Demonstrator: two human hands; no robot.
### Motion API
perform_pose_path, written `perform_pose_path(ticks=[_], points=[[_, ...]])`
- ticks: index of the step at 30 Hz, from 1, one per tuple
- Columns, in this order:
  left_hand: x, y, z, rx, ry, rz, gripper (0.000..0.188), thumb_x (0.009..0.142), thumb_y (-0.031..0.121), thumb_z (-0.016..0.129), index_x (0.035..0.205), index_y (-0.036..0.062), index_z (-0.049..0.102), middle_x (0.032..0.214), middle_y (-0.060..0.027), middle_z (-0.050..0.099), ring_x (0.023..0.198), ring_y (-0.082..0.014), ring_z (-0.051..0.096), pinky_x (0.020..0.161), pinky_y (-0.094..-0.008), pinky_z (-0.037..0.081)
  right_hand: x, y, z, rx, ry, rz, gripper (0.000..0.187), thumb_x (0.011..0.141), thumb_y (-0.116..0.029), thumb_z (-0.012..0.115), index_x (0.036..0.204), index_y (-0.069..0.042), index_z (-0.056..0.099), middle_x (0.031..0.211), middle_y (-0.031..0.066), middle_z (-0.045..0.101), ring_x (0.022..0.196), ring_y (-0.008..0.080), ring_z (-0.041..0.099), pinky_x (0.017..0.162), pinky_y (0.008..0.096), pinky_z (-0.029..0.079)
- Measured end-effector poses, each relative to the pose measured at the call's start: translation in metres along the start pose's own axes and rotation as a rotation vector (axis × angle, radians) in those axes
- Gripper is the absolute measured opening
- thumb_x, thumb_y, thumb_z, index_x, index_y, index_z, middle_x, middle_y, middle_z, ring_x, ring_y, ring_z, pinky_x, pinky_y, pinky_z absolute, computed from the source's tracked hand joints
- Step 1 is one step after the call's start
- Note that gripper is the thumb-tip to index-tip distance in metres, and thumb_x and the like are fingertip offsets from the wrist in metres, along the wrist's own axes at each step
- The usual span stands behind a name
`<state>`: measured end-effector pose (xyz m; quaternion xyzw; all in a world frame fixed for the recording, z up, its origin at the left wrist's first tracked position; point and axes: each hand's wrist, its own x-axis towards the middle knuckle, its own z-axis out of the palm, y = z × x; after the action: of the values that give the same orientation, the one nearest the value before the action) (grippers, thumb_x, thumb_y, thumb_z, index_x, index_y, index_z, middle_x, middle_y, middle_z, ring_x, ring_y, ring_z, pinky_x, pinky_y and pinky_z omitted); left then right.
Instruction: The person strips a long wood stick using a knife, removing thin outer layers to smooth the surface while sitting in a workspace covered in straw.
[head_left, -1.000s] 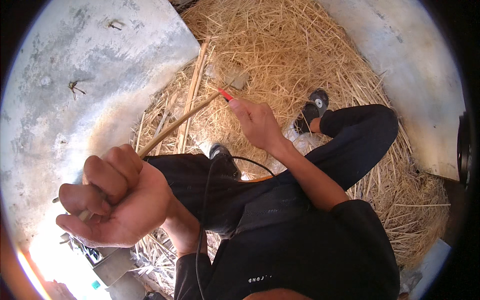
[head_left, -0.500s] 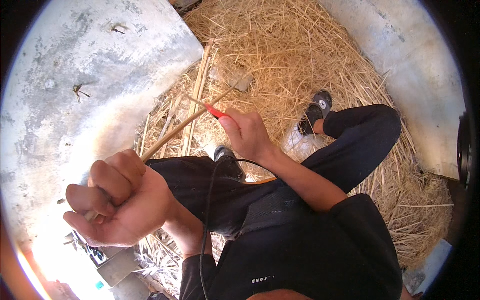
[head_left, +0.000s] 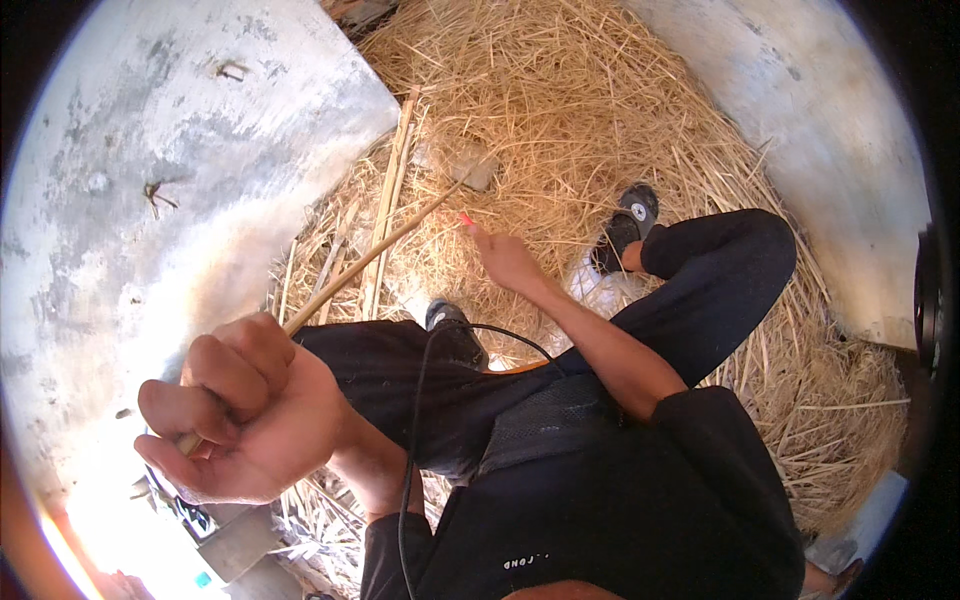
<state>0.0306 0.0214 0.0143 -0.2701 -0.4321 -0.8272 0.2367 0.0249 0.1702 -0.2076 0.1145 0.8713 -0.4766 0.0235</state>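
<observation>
My left hand [head_left: 240,410] is closed round a long, thin bamboo stick [head_left: 375,252], which slants up and away to the right and tapers toward its far end. To the right of the stick's far half, my right hand [head_left: 510,262] is closed on a red-handled knife [head_left: 467,219]. Only a bit of the red handle shows past the fingers, and the blade cannot be made out here. A small gap separates the knife from the stick.
Straw and shavings [head_left: 560,110] cover the ground. Long split strips [head_left: 392,195] lie beyond the stick. Pale walls [head_left: 250,120] rise at left and right. A black cable [head_left: 420,400] crosses my lap, and a sandal [head_left: 632,215] is on my foot.
My right hand has moved right and a little away from me with the knife, off the stick. The left hand and stick have barely shifted.
</observation>
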Motion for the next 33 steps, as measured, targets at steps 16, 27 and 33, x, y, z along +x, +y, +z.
perform_pose_path(ticks=[16, 27, 33], points=[[0.006, -0.01, 0.004, 0.367, 0.423, 0.123, 0.039, 0.089, 0.033, 0.033, 0.055, 0.016, 0.02, 0.046, 0.0031, 0.015, 0.041, -0.0073, 0.008, 0.041, -0.0247, 0.01, 0.052, 0.05, 0.023, 0.196, -0.011, 0.134, 0.044, 0.09, -0.036, 0.036, 0.074, 0.0, 0.055, 0.047, 0.0085, 0.041, 0.046, 0.0177, 0.039, 0.046, 0.0343, 0.034], [0.003, -0.007, -0.007, 0.183, 0.074, 0.073, 0.038, 0.09, 0.033, 0.03, 0.057, 0.0161, 0.022, 0.047, 0.0039, 0.015, 0.04, -0.0071, 0.008, 0.041, -0.0242, 0.011, 0.053, 0.051, 0.022, 0.084, -0.02, 0.179, 0.042, 0.091, -0.037, 0.03, 0.09, -0.001, 0.053, 0.054, 0.0133, 0.048, 0.052, 0.0262, 0.051, 0.053, 0.0386, 0.04], [0.001, -0.006, 0.002, 0.225, 0.022, 0.033, 0.038, 0.091, 0.032, 0.029, 0.057, 0.0156, 0.022, 0.047, 0.0036, 0.016, 0.041, -0.0076, 0.008, 0.041, -0.0247, 0.012, 0.049, 0.056, 0.037, 0.495, -0.041, -0.266, 0.05, 0.091, -0.037, 0.03, 0.08, 0.0, 0.062, 0.053, 0.0132, 0.051, 0.052, 0.0227, 0.054, 0.054, 0.0372, 0.043]])
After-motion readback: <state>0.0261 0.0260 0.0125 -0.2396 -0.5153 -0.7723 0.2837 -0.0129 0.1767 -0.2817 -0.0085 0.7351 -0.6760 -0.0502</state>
